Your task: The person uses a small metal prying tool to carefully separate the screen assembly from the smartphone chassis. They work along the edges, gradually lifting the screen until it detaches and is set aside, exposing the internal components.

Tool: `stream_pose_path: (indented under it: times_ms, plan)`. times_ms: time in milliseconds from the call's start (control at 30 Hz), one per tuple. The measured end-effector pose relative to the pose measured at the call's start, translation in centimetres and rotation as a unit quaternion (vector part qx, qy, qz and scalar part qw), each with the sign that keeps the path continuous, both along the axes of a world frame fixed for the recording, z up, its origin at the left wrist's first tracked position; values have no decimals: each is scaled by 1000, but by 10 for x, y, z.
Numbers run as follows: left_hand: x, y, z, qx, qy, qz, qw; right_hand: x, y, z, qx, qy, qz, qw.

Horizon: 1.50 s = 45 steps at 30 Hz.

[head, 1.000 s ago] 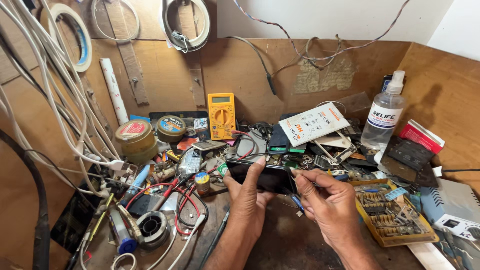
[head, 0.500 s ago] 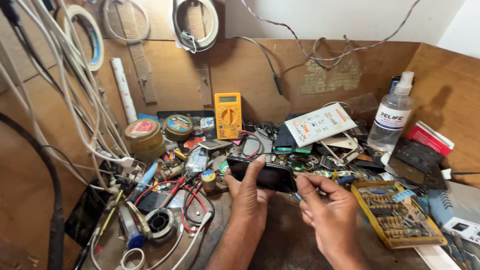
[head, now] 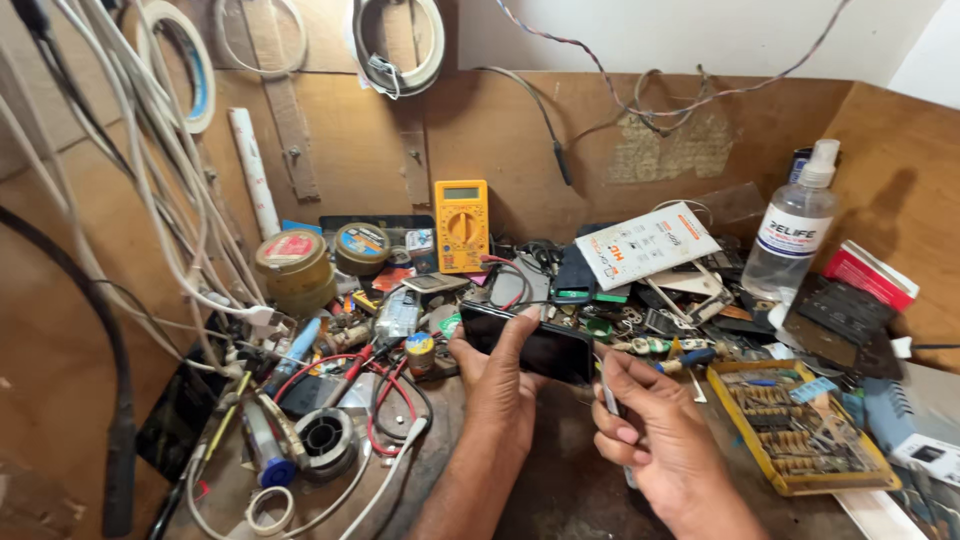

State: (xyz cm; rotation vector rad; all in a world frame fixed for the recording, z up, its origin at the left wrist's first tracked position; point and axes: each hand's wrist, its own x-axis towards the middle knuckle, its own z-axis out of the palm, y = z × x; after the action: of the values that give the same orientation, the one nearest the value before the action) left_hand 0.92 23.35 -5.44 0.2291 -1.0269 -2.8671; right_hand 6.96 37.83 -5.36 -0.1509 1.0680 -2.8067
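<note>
A black smartphone [head: 528,345] was held edge-up just above the middle of the table [head: 560,490], its dark glass face turned toward the camera. The left hand [head: 497,385] clasped it from below and behind, the thumb at the lower left corner and the fingers curled over the top edge. The right hand [head: 650,430] sat just beside the phone's right end, its thumb and forefinger pinched on a thin pale tool [head: 610,398] whose tip met that end; what kind of tool it was could not be told. The phone looked light, stiff and flat, with smooth glass that would likely be slippery and easy to crack, so it seemed best gripped by its long edges and corners rather than across the screen. Around it the table was crowded: a small blue-capped bottle [head: 421,352] and red leads [head: 385,385] to the left, a spool of solder [head: 322,438] nearer the front, and two round tins [head: 292,262] by the white cables [head: 140,200]. A yellow multimeter [head: 461,225] leaned on the wooden back wall, a white booklet [head: 646,243] lay on a heap of parts behind the phone, and to the right stood a clear plastic bottle [head: 793,235] and a yellow tray of screwdriver bits [head: 795,425].
</note>
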Motion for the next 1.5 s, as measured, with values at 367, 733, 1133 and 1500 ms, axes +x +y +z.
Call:
stream_pose_path:
  times_ms: [367, 733, 1133, 1500]
  plan:
    - [-9, -14, -8, 47, 40, 9, 998, 22, -29, 5, 447, 176, -403, 779]
    - [-6, -13, -5, 36, 39, -15, 998, 7, -29, 5, 400, 189, -313, 840]
    - [-4, -11, -5, 25, 43, -12, 999, 3, -29, 1, 403, 192, -332, 831]
    - [4, 3, -7, 1, 20, 19, 1000, 6, -37, -3, 484, 281, -479, 676]
